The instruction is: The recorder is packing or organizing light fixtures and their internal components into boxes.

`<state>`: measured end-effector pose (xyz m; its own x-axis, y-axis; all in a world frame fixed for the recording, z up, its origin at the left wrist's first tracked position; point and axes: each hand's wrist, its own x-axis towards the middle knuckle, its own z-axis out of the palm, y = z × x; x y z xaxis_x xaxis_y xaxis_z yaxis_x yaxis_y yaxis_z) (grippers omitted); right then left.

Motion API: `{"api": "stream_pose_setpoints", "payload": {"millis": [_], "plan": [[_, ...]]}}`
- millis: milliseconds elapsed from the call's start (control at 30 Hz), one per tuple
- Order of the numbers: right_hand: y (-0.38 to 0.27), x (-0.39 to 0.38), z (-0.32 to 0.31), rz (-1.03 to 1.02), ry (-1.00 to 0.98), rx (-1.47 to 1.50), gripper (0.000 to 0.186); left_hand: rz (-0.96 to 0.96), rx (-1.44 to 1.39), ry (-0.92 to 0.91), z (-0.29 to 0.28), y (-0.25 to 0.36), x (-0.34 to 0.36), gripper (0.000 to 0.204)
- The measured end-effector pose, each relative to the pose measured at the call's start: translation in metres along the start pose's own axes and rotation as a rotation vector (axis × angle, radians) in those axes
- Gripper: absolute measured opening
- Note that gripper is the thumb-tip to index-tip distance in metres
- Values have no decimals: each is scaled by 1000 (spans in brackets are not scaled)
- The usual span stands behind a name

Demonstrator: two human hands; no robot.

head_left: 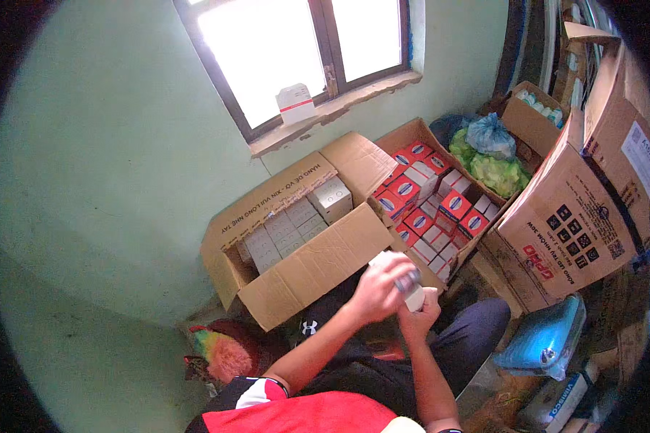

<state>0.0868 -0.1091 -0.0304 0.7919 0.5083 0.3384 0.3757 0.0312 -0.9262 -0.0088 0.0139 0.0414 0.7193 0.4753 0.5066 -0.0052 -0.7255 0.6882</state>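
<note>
My left hand (379,287) and my right hand (420,315) meet in front of my lap, just before the open cartons. Closed around a small white box (414,299), my right hand grips its lower end. The fingers of my left hand are curled over a grey, rounded thing (408,280) at the top of that box; motion smears it, so its kind is unclear. Beyond my hands, an open carton (314,263) holds rows of white boxes (285,234). To its right, another carton (410,133) contains red-and-white boxes (415,220), some lying at angles.
A white box (295,105) stands on the window sill (354,108). Large cartons (563,216) lean at the right, near green and blue plastic bags (492,137). A blue plastic-wrapped package (545,339) lies right of my knee. A fluffy multicoloured thing (224,353) sits at my left.
</note>
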Motion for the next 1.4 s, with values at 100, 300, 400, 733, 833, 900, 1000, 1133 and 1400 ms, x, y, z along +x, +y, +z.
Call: {"api": "stream_pose_setpoints", "payload": {"millis": [100,300,400,733,833,900,1000,1133,1400], "plan": [[3,4,-6,-202,-35,-165,45,-55,126,49,-6,-22,2,35],[4,1,-2,-61,0,-18,57,122,56,-99,-8,19,6,38],[-9,4,-3,-185,-8,-112,58,-153,-46,-15,-14,-29,6,37],[-1,0,1,-6,-103,2,50,-83,-15,-14,-1,-20,-3,44],[12,1,0,-89,-109,-45,49,-135,154,-5,-4,-42,-9,40],[29,2,-7,-15,-162,-27,38,-51,179,-43,6,-6,-3,42],[52,-5,-1,159,-149,182,34,94,132,-123,12,37,-2,44],[6,3,-12,113,-283,-126,36,-86,-105,-72,14,-38,-1,36],[1,9,-21,138,-178,366,38,-1194,-948,135,18,-140,-62,42]]}}
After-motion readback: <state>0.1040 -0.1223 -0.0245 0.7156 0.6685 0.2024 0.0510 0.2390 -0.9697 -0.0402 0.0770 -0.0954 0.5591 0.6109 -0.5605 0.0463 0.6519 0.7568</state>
